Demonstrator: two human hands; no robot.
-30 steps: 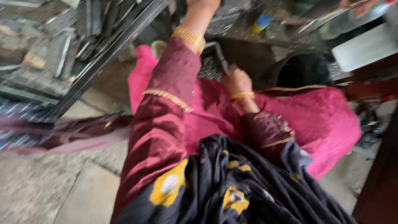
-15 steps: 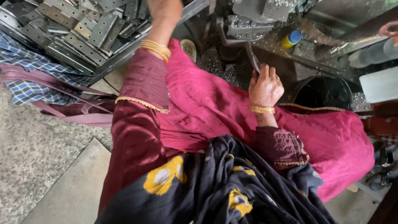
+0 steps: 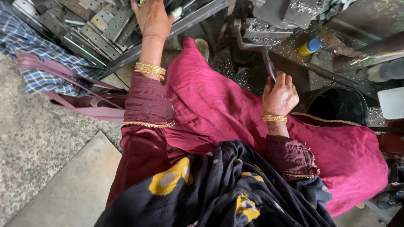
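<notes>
Head camera looks down over a black scarf with yellow flowers (image 3: 202, 193) at the bottom centre of the frame, and above it lies a magenta cloth (image 3: 219, 105) across the lap. Right of centre, the right hand (image 3: 280, 94) is raised with the wrist bent, gold bangles around the wrist. Its fingers are curled around the lower end of a bent metal lever (image 3: 256, 50), which goes up from the hand to a dark machine (image 3: 286, 14) at the upper centre. The lever is gripped, not only touched.

At the left side, a pink bag strap (image 3: 67, 88) and a blue checked cloth (image 3: 38, 59) lie on the concrete floor (image 3: 38, 147). The left arm is stretched straight up along the left of centre, in a maroon sleeve with gold bangles. The left hand (image 3: 153, 19) is at the top edge, palm down, resting on a pile of flat grey metal brackets (image 3: 97, 29) in the upper left. Its fingertips are cut by the frame, so I cannot tell if they grip a piece.

In the upper right, a small yellow bottle with blue cap (image 3: 309, 47) stands beside the machine, and a black bucket (image 3: 336, 105) is just right of the right hand.
</notes>
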